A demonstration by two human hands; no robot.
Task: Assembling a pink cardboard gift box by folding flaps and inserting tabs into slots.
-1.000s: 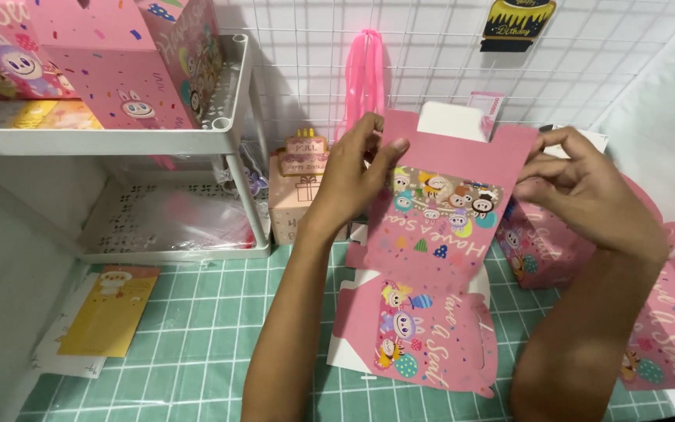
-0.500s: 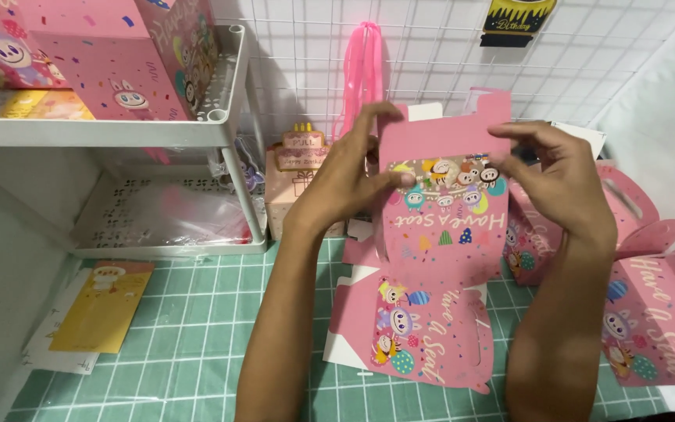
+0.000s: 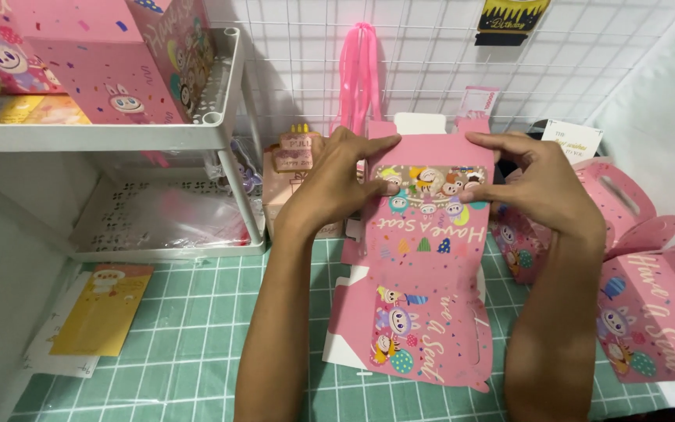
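The flat pink party box is hanging upright in front of the person, its long axis running from the hands down toward the green grid cutting mat, where its lower edge is resting or nearly resting. Its printed face, with cartoon figures and white lettering, is facing the camera, and the lettering is reading upside down or sideways. The left hand is pinching the box's upper left edge, thumb in front and fingers curled over the top. The right hand is gripping the upper right edge in the same manner. The two hands are sitting apart, each clamped on its own corner of the box.

To the right, two assembled pink boxes with handle cut-outs are standing on the mat, just beside the right forearm. Behind the held box, a small tan cake-print bag is standing against the white wire grid wall, where a bundle of pink ribbons is hanging. A black and yellow tag is hanging higher on the grid, and a small white card is leaning near it.

At left, a white two-tier shelf is holding large pink printed boxes on its upper tier and clear plastic wrappers on its lower one. A yellow card is lying on white paper at the mat's left edge.
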